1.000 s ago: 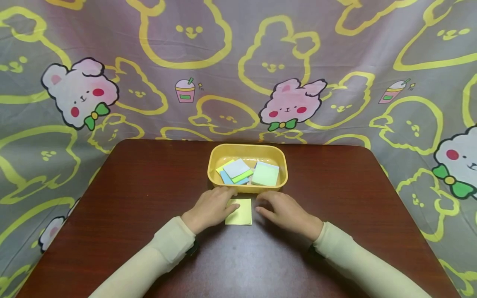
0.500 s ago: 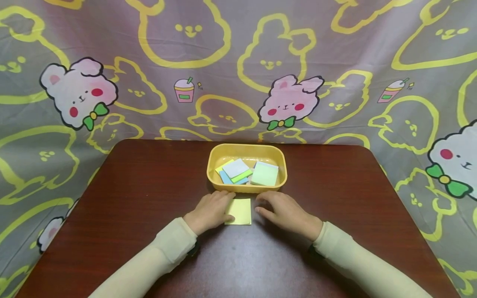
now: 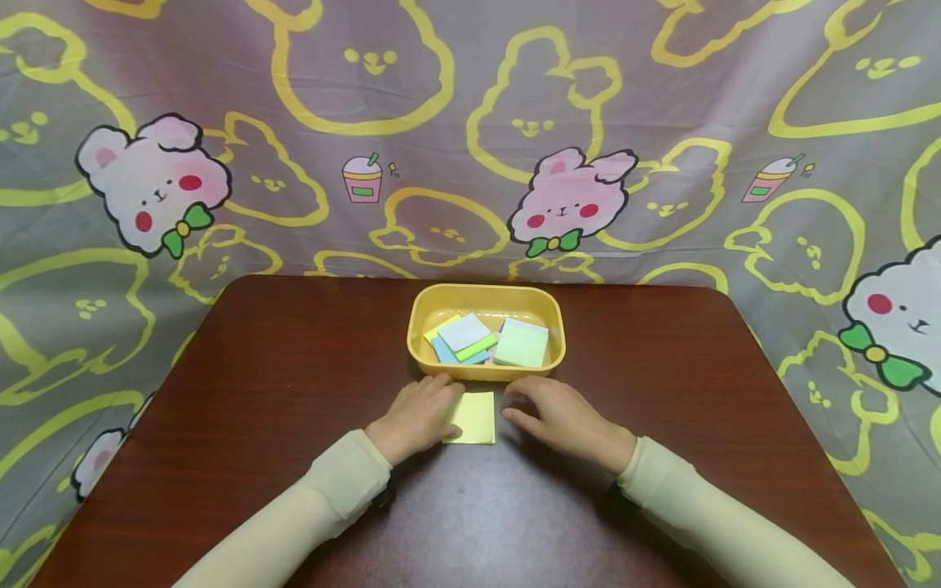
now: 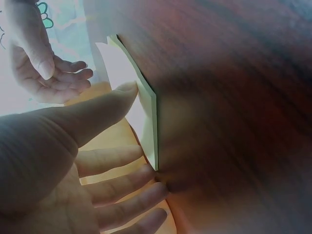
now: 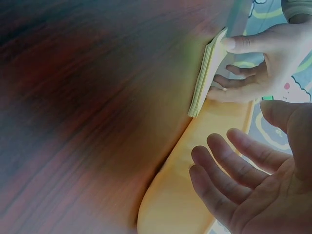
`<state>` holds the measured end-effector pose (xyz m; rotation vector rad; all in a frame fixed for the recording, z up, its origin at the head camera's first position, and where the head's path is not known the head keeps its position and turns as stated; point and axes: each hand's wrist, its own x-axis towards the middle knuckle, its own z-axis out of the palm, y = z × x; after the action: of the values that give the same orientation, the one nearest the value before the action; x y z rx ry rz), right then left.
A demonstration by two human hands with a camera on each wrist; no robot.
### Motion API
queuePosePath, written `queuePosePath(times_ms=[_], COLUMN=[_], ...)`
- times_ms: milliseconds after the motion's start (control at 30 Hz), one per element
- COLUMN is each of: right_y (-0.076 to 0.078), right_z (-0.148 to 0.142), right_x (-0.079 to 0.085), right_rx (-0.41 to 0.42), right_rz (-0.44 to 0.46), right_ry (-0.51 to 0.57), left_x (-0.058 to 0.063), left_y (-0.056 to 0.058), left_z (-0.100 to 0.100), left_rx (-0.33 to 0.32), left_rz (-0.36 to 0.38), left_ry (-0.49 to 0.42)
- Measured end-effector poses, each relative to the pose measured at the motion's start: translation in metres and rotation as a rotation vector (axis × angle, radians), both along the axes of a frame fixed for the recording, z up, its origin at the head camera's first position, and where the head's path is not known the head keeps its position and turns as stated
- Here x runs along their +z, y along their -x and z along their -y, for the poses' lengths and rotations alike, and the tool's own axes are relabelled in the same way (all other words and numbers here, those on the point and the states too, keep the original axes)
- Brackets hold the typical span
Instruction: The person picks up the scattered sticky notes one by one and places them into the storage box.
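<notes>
A pad of pale yellow sticky notes (image 3: 476, 418) lies on the table just in front of the yellow plastic tray (image 3: 487, 373). My left hand (image 3: 415, 415) is at the pad's left side. Its thumb (image 4: 127, 87) lies over the pad's top near the edge, while the other fingers (image 4: 122, 187) extend loosely beside it toward the tray. To the right of the pad, a small gap away, my right hand (image 3: 569, 420) holds nothing; its fingers (image 5: 224, 165) are loosely bent beside the tray's front wall.
Inside the tray are a pale green sticky-note pad (image 3: 523, 343), a whitish pad (image 3: 467, 332) and a blue one (image 3: 445, 351), among others. The dark brown table (image 3: 309, 343) ends at a patterned curtain (image 3: 441, 122) behind the tray.
My left thumb has drawn back from over the pad to its near left corner, and the left hand has shifted slightly. The right hand and the pad look the same.
</notes>
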<state>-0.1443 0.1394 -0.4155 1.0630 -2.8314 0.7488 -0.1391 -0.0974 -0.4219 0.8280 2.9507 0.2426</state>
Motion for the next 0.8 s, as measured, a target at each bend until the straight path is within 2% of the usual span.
queuePosePath(times_ms=[267, 567, 800], right_y=[0.0018, 0.002, 0.0021], right_z=[0.0, 0.0011, 0.0019], right_x=[0.0007, 0.0021, 0.0023], right_rx=[0.011, 0.013, 0.014], right_rz=[0.008, 0.007, 0.002], right_ry=[-0.009, -0.011, -0.007], left_x=[0.0003, -0.0026, -0.0025], left_y=[0.0022, 0.0051, 0.0048], left_z=[-0.0013, -0.0018, -0.0005], left_rx=[-0.004, 0.031, 0.051], left_rz=[-0.013, 0.026, 0.048], left_ry=[0.013, 0.015, -0.019])
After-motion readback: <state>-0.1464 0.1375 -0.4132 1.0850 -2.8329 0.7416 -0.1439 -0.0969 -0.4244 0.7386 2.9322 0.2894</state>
